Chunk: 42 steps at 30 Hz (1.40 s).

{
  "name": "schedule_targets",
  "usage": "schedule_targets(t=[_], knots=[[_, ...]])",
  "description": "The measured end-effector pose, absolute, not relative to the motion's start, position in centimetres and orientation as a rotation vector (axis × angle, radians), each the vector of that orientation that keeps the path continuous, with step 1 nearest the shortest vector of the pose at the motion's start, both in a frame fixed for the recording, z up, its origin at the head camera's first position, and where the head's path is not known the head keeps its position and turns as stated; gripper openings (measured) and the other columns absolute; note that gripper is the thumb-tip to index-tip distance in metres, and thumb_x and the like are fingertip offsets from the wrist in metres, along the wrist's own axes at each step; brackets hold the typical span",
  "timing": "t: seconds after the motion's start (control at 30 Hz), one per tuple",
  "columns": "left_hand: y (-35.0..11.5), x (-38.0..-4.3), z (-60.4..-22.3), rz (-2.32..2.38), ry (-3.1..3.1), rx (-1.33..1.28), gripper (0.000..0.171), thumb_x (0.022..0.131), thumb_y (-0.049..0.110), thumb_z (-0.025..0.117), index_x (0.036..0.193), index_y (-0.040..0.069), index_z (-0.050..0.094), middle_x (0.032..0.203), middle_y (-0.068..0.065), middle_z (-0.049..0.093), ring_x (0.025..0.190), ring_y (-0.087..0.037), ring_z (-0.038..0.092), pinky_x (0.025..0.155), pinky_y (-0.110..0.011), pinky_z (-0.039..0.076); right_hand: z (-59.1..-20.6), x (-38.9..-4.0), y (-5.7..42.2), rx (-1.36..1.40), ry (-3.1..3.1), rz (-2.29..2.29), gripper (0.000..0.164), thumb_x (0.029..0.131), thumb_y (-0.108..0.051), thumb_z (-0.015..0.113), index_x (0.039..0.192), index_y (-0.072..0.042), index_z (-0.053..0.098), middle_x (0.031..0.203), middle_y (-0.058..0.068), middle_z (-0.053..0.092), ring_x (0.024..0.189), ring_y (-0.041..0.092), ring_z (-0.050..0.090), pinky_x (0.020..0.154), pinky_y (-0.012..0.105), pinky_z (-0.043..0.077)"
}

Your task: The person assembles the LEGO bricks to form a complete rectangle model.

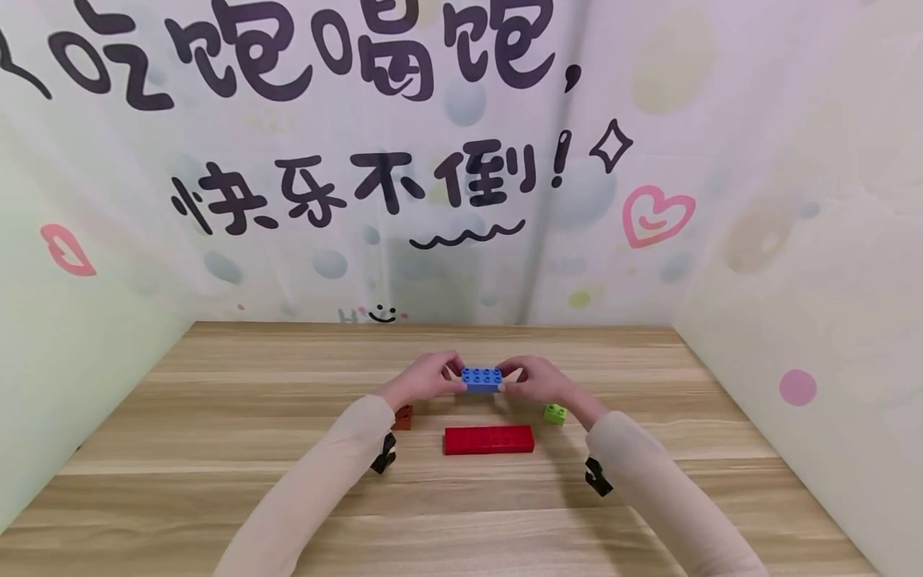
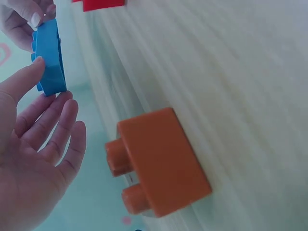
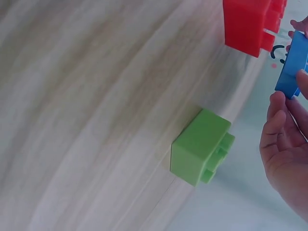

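Pale sleeves (image 1: 310, 489) occupy the foreground. My left hand (image 1: 424, 377) and right hand (image 1: 539, 380) pinch opposite ends of the blue brick (image 1: 481, 381), holding it above the table (image 1: 159, 449), beyond the red block (image 1: 489, 441).

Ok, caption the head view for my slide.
Left hand and right hand hold the blue brick beyond the red bar; orange brick left, green brick right.

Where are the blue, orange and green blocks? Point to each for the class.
Blue block (image 1: 481, 377): head view, on its studded top.
Orange block (image 2: 164, 161): left wrist view, on a smooth side.
Green block (image 3: 199, 139): right wrist view, on a smooth side.
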<state>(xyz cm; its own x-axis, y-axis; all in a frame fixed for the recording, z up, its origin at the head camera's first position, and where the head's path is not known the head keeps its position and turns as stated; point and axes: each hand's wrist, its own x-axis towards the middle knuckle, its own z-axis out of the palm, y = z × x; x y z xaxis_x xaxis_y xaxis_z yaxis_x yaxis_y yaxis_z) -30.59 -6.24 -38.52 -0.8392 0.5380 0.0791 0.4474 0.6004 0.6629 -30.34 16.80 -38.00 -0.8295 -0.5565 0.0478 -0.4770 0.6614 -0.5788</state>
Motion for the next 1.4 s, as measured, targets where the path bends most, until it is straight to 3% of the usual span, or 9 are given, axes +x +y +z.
schedule_targets(t=[0.53, 0.77, 1.0, 1.4], knots=[[-6.3, -29.3, -38.7, 1.142, 2.624, 0.923, 0.026, 0.079, 0.019, 0.067, 0.099, 0.006, 0.055, 0.091, -0.002, 0.057, 0.078, -0.013, 0.054, 0.069, -0.024, 0.044, -37.8, -29.0, 17.9, -0.959, 2.654, -0.965, 0.034, 0.083, -0.017, 0.062, 0.113, -0.003, 0.057, 0.099, 0.006, 0.059, 0.074, 0.014, 0.054, 0.065, 0.028, 0.045], [-6.3, -28.4, -38.5, 1.19, 2.606, 0.916, 0.027, 0.079, 0.02, 0.067, 0.099, 0.008, 0.054, 0.092, -0.002, 0.056, 0.08, -0.015, 0.053, 0.071, -0.025, 0.044, -36.5, -27.3, 17.8, -0.966, 2.609, -1.017, 0.034, 0.084, -0.014, 0.06, 0.114, 0.002, 0.055, 0.105, 0.012, 0.058, 0.076, 0.019, 0.055, 0.067, 0.03, 0.045], [-6.4, -27.7, -38.5, 1.197, 2.591, 0.935, 0.029, 0.08, 0.021, 0.067, 0.102, 0.008, 0.055, 0.094, -0.002, 0.055, 0.082, -0.015, 0.053, 0.071, -0.025, 0.044, -38.0, -27.6, 18.5, -0.954, 2.605, -1.044, 0.038, 0.084, -0.024, 0.061, 0.116, -0.004, 0.055, 0.106, 0.004, 0.057, 0.076, 0.015, 0.053, 0.067, 0.029, 0.045], [-6.5, -26.2, -38.3, 1.226, 2.57, 0.926, 0.026, 0.081, 0.023, 0.065, 0.1, 0.009, 0.054, 0.091, 0.0, 0.056, 0.081, -0.013, 0.053, 0.07, -0.026, 0.044, -38.3, -26.6, 18.7, -0.948, 2.588, -1.099, 0.039, 0.083, -0.025, 0.062, 0.117, -0.007, 0.054, 0.105, 0.004, 0.057, 0.076, 0.016, 0.054, 0.066, 0.031, 0.046]])
